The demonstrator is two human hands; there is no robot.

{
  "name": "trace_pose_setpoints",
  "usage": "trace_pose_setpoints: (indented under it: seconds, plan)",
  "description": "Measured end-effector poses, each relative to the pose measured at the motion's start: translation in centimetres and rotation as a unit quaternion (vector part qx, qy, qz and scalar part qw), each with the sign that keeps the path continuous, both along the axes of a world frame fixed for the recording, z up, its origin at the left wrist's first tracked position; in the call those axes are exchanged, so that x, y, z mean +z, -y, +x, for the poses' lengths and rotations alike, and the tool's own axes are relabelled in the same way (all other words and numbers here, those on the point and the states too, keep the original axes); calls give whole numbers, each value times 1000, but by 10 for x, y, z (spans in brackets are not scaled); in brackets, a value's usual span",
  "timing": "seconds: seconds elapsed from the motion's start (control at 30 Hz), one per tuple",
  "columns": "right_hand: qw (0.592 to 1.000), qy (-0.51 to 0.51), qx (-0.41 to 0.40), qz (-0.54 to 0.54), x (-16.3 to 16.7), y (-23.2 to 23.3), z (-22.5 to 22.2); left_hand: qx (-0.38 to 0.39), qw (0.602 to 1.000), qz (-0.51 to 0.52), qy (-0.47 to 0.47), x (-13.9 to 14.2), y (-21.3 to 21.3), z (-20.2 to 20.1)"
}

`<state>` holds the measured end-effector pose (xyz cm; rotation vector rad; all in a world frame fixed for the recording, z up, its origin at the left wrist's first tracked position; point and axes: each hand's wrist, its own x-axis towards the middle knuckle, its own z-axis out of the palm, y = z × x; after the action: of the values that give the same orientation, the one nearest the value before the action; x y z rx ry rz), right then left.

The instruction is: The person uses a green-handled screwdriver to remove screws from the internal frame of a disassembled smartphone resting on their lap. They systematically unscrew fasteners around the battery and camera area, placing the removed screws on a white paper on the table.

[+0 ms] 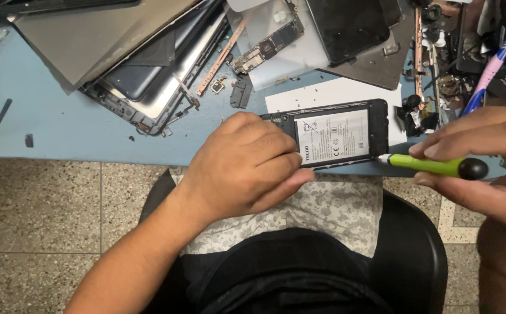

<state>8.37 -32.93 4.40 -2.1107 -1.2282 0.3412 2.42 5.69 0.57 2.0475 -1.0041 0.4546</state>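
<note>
An opened black phone point(375, 125) lies back-up at the near edge of the blue table point(61, 122), its white-labelled battery point(333, 136) showing. My left hand point(247, 166) grips the phone's left end, fingers over the edge. My right hand point(485, 157) holds a green screwdriver with a black cap point(433, 166). Its tip touches the phone's lower right corner.
A dismantled tablet with a grey panel point(142, 64) lies at the back left. A bare circuit board point(267, 45), a copper flex strip point(221, 58) and a dark screen point(349, 26) sit behind the phone on white sheets. Cluttered tools fill the right rear. My lap and a black chair point(416, 250) are below.
</note>
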Motion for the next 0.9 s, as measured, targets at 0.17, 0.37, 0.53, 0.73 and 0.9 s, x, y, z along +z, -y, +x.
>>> trace_pose_setpoints:
  seconds: [0.17, 0.37, 0.53, 0.73, 0.9]
  plan:
    - [919, -329, 2, 218, 1, -38, 15, 1, 1000, -11, -6, 2, 1, 2]
    - [972, 67, -182, 136, -6, -71, 3, 3, 1000, -22, -14, 3, -1, 2]
    - [960, -8, -221, 169, -8, -87, 4, -1, 999, -32, -22, 2, -2, 3]
    - [970, 79, -187, 136, -8, -82, 6, 2, 999, -34, -39, 0, -1, 2]
    - [942, -59, -221, 247, -19, -73, -3, 65, 994, -59, -68, 0, 1, 1]
